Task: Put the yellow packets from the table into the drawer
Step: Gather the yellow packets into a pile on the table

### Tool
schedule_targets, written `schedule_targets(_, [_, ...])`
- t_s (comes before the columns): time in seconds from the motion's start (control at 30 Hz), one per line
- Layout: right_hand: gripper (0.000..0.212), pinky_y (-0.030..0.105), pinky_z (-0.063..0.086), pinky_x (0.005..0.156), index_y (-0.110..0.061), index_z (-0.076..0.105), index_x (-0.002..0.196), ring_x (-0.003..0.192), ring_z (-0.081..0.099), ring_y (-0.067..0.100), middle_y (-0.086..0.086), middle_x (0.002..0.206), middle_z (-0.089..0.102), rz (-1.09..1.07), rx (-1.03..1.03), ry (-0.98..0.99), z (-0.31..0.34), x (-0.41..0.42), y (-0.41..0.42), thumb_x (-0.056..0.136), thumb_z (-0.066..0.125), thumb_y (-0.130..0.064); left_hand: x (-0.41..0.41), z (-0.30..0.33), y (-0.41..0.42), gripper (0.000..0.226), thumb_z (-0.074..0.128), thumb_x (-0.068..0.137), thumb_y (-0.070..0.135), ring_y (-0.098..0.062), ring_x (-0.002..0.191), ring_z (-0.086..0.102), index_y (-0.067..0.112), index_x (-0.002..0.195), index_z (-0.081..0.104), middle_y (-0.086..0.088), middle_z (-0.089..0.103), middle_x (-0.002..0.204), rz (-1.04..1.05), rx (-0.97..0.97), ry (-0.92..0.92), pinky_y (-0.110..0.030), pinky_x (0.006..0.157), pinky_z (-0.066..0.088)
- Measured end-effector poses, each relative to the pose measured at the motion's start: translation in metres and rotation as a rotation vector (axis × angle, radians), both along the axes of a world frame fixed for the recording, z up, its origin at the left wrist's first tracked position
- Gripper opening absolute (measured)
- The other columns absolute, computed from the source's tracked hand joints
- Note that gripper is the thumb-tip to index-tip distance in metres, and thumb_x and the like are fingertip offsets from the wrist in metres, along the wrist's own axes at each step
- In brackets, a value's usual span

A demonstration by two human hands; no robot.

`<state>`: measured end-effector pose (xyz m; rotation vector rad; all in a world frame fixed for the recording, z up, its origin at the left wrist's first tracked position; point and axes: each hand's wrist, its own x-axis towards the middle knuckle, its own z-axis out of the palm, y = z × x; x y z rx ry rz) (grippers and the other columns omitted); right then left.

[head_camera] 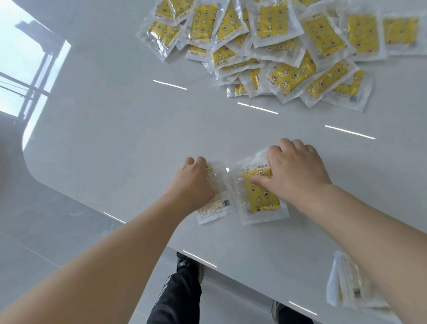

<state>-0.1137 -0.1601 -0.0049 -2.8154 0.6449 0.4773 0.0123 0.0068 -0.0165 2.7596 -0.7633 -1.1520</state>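
Nearest, at the surface's point(126, 139) front edge, a small stack of packets point(348, 285) lies partly hidden under the right forearm. Farther in, two packets lie side by side: the left hand point(191, 183) has its fingers curled over a packet turned printed side up point(218, 198), and the right hand point(294, 172) grips a yellow packet point(259, 197), thumb pressed on its face. Well beyond them, the big heap of yellow packets point(272, 42) spreads across the far side.
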Motion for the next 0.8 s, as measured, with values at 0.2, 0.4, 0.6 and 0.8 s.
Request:
schedule_targets(0.2, [0.075,0.033,0.038,0.082,-0.011,0.041,0.112,0.103,0.057,0.025,0.004,0.108,0.060,-0.119,0.026,0.129,-0.001,0.002,0.014,0.069,0.073,-0.063,0.008,0.002,0.000,0.032,0.066,0.078,0.014,-0.023,0.089,0.049,0.015,0.098,0.041,-0.002,0.045,0.101,0.038,0.000,0.015,-0.027,0.058,0.035])
schedule_targets(0.4, [0.048,0.032,0.042,0.079,-0.009,0.037,0.122,0.103,0.055,0.030,0.003,0.112,0.054,-0.358,0.350,0.014,-0.005,0.002,0.019,0.086,0.067,-0.019,0.015,0.014,0.000,0.019,0.062,0.078,0.010,-0.018,0.067,0.046,0.012,0.083,0.044,0.000,0.048,0.080,0.047,0.006,0.022,-0.027,0.050,0.035])
schedule_targets(0.6, [0.016,0.044,0.054,0.089,-0.007,0.067,0.099,0.093,0.068,0.030,0.011,0.097,0.072,-0.779,0.853,-0.177,0.000,-0.020,-0.027,0.086,0.071,-0.015,0.029,0.032,0.003,0.018,0.076,0.073,0.009,-0.021,0.068,0.051,0.005,0.078,0.059,-0.004,0.053,0.073,0.295,-0.049,0.272,-0.028,0.060,0.040])
schedule_targets(0.8, [0.011,0.046,0.053,0.091,-0.016,0.062,0.105,0.098,0.066,0.029,0.010,0.107,0.069,-1.069,0.917,-0.243,-0.009,-0.041,-0.053,0.096,0.056,-0.013,-0.014,0.020,-0.029,0.031,0.081,0.069,0.014,-0.021,0.075,0.052,-0.001,0.086,0.061,-0.004,0.054,0.083,0.351,-0.153,0.455,-0.029,0.067,0.041])
